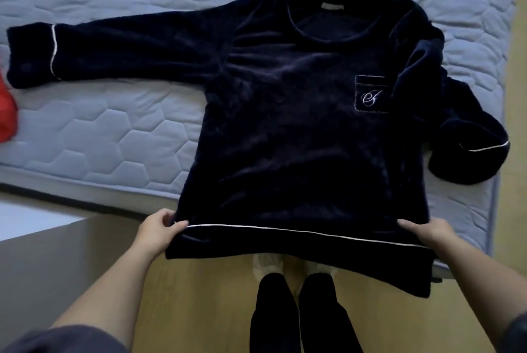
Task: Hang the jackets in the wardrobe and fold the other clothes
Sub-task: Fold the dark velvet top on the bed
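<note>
Head view, hands first: the left hand grips the left corner of the hem with the thumb laid on top of the fabric. The right hand grips the opposite corner the same way; its fingers are hidden under the cloth. Both hands hold the hem level and apart, which appears intended to pull the body panel taut and flat.

The navy pullover lies front up on the mattress, neckline away from the person. The hem overhangs the near mattress edge above the wooden floor. The chest pocket faces upward, so any fold made now would enclose the front.

One sleeve extends straight out to the person's left, ready to fold inward. The other sleeve is bunched at the right side near the mattress corner and will probably need straightening first.

This garment is no jacket; it belongs to the folding group. No fold is visible yet.

A red item lies at the far left edge, apart from the pullover body.
</note>
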Tool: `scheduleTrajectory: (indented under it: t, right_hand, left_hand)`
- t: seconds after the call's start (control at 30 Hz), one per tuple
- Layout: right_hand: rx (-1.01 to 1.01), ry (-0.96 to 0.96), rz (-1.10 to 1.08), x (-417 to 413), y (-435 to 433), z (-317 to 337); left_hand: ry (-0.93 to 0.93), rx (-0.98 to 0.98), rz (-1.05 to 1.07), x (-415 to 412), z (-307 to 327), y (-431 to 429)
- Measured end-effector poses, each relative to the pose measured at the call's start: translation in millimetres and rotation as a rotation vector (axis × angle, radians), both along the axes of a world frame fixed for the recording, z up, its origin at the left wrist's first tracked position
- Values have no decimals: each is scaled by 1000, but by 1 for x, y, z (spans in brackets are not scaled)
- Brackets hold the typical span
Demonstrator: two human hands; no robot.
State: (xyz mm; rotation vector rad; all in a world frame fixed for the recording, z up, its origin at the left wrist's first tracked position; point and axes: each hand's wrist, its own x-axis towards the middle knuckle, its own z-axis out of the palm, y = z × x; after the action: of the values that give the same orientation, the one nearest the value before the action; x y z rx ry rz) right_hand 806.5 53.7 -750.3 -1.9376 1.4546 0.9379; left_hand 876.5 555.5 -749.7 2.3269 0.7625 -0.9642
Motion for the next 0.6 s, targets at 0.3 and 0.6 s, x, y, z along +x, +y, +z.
scheduleTrajectory:
  t: [0.3,0.6]
  right_hand:
    - [-32,38,-19,1,2,11]
    - [-228,-187,89,65,-85,50]
  left_hand:
    - [115,312,-206,13,19,-46]
    - [-61,54,-409,77,61,-245]
